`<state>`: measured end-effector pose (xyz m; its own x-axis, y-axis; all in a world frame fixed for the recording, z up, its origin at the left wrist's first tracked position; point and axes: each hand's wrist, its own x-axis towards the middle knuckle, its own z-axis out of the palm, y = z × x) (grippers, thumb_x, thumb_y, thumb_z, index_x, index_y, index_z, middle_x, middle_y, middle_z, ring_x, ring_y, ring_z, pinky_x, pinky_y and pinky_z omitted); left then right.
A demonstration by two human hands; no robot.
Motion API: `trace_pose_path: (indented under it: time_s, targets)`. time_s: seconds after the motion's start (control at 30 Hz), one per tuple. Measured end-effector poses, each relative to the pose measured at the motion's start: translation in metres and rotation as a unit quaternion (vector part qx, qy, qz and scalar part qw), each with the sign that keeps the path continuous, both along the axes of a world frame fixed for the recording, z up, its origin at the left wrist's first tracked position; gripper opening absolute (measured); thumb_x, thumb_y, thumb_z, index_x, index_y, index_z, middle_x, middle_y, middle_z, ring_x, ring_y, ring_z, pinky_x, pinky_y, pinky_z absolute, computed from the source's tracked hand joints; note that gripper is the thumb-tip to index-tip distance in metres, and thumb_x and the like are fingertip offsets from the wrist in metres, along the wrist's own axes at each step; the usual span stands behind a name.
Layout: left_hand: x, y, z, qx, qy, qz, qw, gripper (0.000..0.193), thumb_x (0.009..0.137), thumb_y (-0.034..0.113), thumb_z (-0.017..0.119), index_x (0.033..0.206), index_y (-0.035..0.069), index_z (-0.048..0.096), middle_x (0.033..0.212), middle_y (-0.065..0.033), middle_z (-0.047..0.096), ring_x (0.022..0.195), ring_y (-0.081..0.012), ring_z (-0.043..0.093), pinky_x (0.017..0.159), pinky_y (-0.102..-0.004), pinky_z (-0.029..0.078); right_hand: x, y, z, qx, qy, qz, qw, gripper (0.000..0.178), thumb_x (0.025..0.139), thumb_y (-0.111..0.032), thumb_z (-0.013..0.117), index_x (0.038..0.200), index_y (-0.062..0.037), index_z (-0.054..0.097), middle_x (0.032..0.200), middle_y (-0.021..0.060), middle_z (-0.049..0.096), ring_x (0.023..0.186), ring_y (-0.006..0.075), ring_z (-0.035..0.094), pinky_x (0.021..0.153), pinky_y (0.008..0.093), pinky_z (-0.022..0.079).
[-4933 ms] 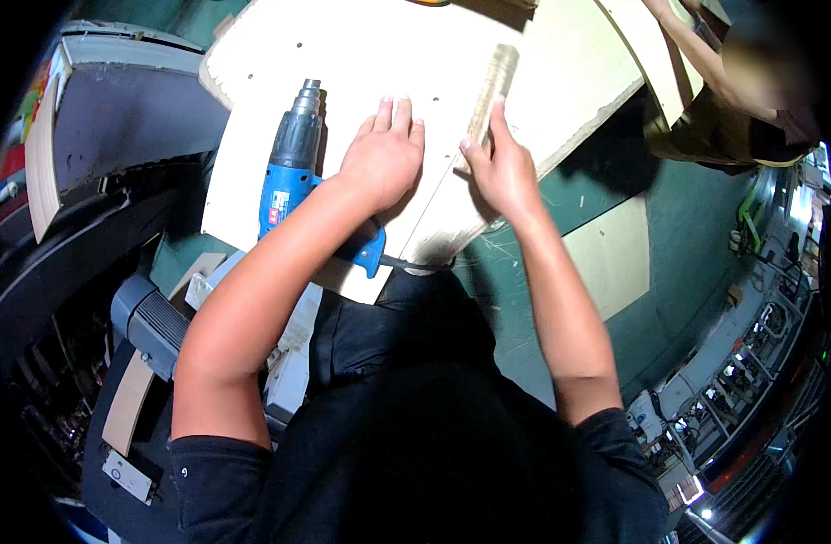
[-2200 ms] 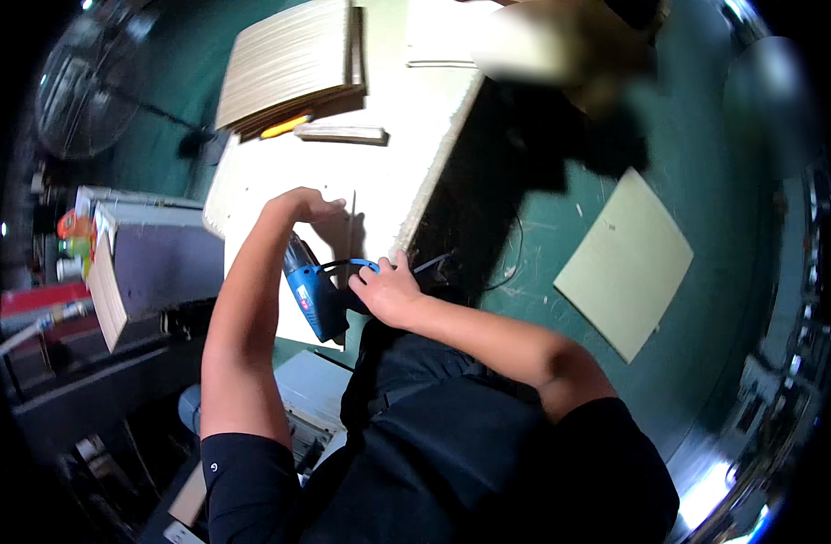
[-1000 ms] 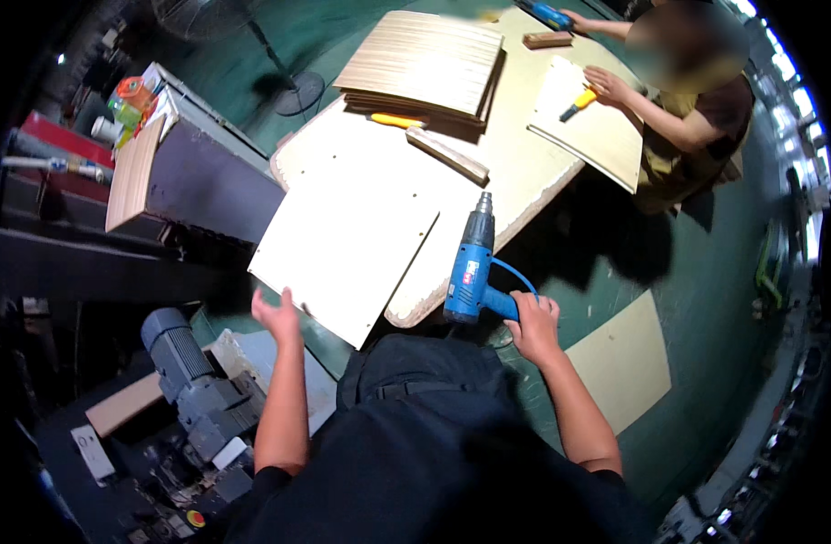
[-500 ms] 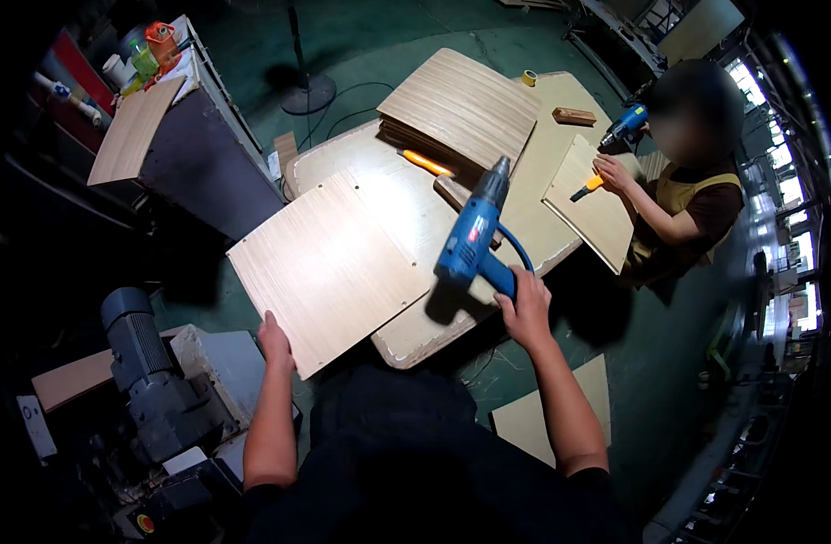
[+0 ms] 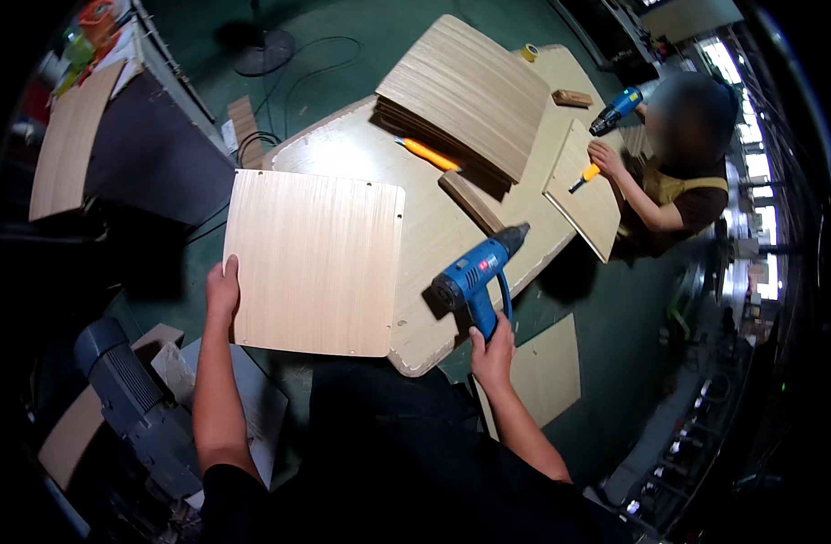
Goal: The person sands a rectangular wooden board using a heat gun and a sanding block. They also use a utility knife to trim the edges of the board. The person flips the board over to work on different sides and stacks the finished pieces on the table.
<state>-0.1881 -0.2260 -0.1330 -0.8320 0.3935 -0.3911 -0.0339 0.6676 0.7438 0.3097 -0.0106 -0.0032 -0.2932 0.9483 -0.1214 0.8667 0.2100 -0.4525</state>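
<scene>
My left hand (image 5: 222, 288) is closed on the left edge of a square, light wood-grain panel (image 5: 311, 263) with rounded corners and small holes near its edges. The panel's right part overlaps the worktable (image 5: 434, 340); its left part sticks out past the table edge. In my right hand (image 5: 494, 352) is a blue heat gun (image 5: 474, 275), gripped by its handle. Its dark nozzle points up and to the right, away from the panel. Just beyond the nozzle lies a brown wooden block (image 5: 470, 204).
A stack of panels (image 5: 470, 91) stands at the table's far side, an orange utility knife (image 5: 426, 154) beside it. To the right, a co-worker (image 5: 679, 181) holds another heat gun (image 5: 617, 111) over a panel (image 5: 583, 195). A motor-driven machine (image 5: 130, 390) stands at lower left.
The panel has turned and shifted left, its edges now nearly square to me. The heat gun has come lower, and its nozzle has swung to the right. The whole view has shifted somewhat.
</scene>
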Motion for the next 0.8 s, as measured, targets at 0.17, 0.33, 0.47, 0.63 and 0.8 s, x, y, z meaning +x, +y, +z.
trace_pose_path:
  time_s: [0.17,0.33,0.47,0.63,0.8]
  targets:
    - [-0.031,0.041,0.009,0.02,-0.067,-0.068,0.995,0.051,0.111,0.039,0.054,0.123,-0.008,0.07,0.108,-0.0131,0.078,0.097,-0.0193,0.071,0.091,-0.0364,0.054,0.016,-0.036,-0.019,0.002,-0.026,-0.106,0.994,0.062,0.099,-0.026,0.07,0.148,0.0028,0.045,0.135,0.0273,0.058,0.121,0.0483,0.057,0.105,0.0567,0.042]
    - [-0.046,0.064,0.013,-0.009,-0.063,-0.121,0.991,0.051,0.111,0.04,0.054,0.122,-0.007,0.069,0.112,-0.0146,0.076,0.101,-0.0188,0.069,0.093,-0.0359,0.052,-0.011,-0.009,-0.044,0.005,-0.023,-0.117,0.993,0.064,0.099,-0.024,0.07,0.15,0.003,0.043,0.134,0.0294,0.057,0.125,0.0502,0.056,0.105,0.0581,0.044]
    - [-0.04,0.073,0.025,-0.012,-0.063,-0.123,0.99,0.048,0.111,0.04,0.055,0.118,-0.006,0.067,0.11,-0.0151,0.075,0.1,-0.0187,0.067,0.094,-0.0357,0.052,-0.038,0.013,-0.028,-0.003,-0.061,-0.044,0.997,0.065,0.098,-0.028,0.07,0.149,0.0017,0.044,0.132,0.028,0.056,0.118,0.0496,0.062,0.097,0.0593,0.051]
    - [-0.04,0.066,0.02,0.008,-0.049,-0.127,0.991,0.045,0.108,0.039,0.063,0.117,-0.004,0.062,0.106,-0.0167,0.074,0.096,-0.0229,0.068,0.091,-0.0386,0.053,-0.055,0.044,0.002,-0.031,-0.16,0.045,0.986,0.048,0.096,-0.033,0.071,0.131,-0.0023,0.059,0.121,0.0204,0.061,0.095,0.0454,0.07,0.08,0.0575,0.056]
    - [-0.035,0.062,0.015,-0.011,0.031,-0.123,0.992,0.051,0.1,0.037,0.073,0.129,-0.002,0.059,0.114,-0.0216,0.074,0.102,-0.0328,0.072,0.097,-0.0411,0.054,-0.097,0.116,0.022,0.126,-0.104,0.175,0.971,0.027,0.092,-0.024,0.073,0.111,-0.0042,0.069,0.107,0.0179,0.066,0.102,0.0389,0.065,0.084,0.0517,0.054]
